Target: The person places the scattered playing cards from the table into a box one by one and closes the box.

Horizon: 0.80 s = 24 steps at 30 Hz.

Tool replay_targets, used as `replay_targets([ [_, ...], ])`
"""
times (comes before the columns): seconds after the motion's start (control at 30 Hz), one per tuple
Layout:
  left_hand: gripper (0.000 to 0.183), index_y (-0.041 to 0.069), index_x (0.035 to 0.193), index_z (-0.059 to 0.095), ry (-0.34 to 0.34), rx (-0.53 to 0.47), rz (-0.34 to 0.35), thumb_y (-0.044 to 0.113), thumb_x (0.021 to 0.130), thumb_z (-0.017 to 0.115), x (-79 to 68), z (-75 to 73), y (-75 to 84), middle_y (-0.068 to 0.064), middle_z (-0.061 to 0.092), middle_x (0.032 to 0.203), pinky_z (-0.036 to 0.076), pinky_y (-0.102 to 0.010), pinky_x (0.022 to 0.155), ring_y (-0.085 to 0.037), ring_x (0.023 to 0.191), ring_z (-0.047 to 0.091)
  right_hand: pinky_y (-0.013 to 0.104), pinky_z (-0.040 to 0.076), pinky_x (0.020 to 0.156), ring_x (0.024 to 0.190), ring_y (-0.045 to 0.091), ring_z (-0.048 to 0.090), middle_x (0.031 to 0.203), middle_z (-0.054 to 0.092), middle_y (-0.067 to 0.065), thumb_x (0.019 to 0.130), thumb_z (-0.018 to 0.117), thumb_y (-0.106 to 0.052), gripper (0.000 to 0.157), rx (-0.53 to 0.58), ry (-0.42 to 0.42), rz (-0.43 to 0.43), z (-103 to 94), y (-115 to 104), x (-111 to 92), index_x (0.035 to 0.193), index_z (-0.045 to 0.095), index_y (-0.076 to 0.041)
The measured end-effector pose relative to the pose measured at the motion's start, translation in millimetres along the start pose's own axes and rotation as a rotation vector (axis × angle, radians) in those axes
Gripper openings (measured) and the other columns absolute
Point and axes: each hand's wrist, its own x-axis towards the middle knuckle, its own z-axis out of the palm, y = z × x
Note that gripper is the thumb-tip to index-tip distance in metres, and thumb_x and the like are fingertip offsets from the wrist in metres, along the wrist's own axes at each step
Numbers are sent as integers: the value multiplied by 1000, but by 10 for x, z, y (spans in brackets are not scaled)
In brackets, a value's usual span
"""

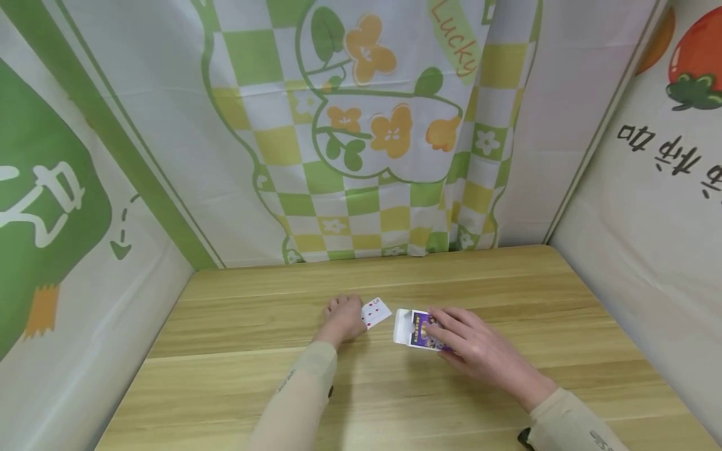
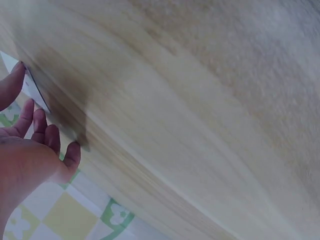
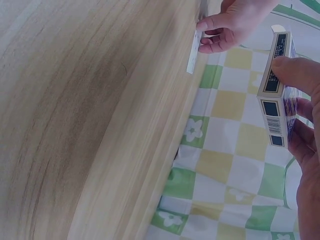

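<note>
My left hand (image 1: 344, 318) is low over the middle of the table, holding a white playing card (image 1: 376, 312) with red diamonds by its left end. In the left wrist view the card (image 2: 33, 91) sits between thumb and fingers; whether more cards lie beneath it, I cannot tell. To the right, my right hand (image 1: 476, 346) grips a purple and white card box (image 1: 425, 331). Its flap end is open and points left toward the card. The right wrist view shows the thumb on the dark-panelled narrow side of the box (image 3: 276, 92), with a barcode on its end.
Both hands work over a wooden table (image 1: 237, 388). A checked green and yellow curtain (image 1: 361, 207) hangs along its far edge. Printed cloth walls rise on the left (image 1: 152, 219) and right (image 1: 632, 250).
</note>
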Motion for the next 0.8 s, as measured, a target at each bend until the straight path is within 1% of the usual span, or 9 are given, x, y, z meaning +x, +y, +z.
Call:
replay_targets([
  [0.07,35,9,104,58,-13,9,1,8,70,67,-13,-16,4,-13,47,103,34,-47,87,-32,99,37,42,50,90,112,29,53,133,51,13,69,78,-15,59,-2,9,-7,3,-2,-1,124,60,-9],
  [0.2,43,9,118,56,-55,6,11,6,76,63,-45,-57,19,-16,46,121,32,-52,95,-35,111,37,42,50,89,111,30,54,131,53,14,68,78,-15,59,0,26,-19,14,1,2,124,60,-9],
  [0.3,42,9,120,55,-77,12,19,6,78,61,-62,-77,16,-16,44,126,30,-53,99,-36,115,36,42,50,89,111,30,54,129,54,15,68,77,-15,59,2,20,-14,16,4,5,124,60,-9],
  [0.33,41,9,119,56,-80,13,22,5,78,61,-67,-85,13,-16,44,126,30,-53,99,-36,115,36,42,50,89,111,29,54,129,54,15,69,77,-16,59,2,17,-12,16,4,5,124,60,-10],
  [0.43,32,9,109,57,-89,24,34,5,77,61,-78,-97,-16,-15,45,120,33,-50,97,-33,109,37,42,50,90,112,29,53,129,54,15,70,77,-16,58,2,3,-3,15,6,3,125,59,-10],
  [0.57,27,10,96,55,-112,25,45,6,71,65,-80,-121,-71,-14,44,112,35,-47,89,-31,100,36,42,50,90,112,29,53,130,53,14,70,77,-16,57,0,-1,-4,21,9,0,124,60,-10],
  [0.7,37,10,100,51,-121,18,52,8,68,69,-78,-142,-106,-11,42,105,35,-46,85,-30,96,35,42,49,91,113,29,52,133,51,12,70,78,-16,58,1,-8,0,27,11,-2,125,59,-11],
  [0.8,47,11,106,46,-115,-41,60,6,65,69,-89,-142,-113,-7,45,99,35,-46,85,-28,92,39,42,49,91,113,29,52,134,51,11,69,78,-15,59,2,-6,0,26,12,0,125,59,-10],
])
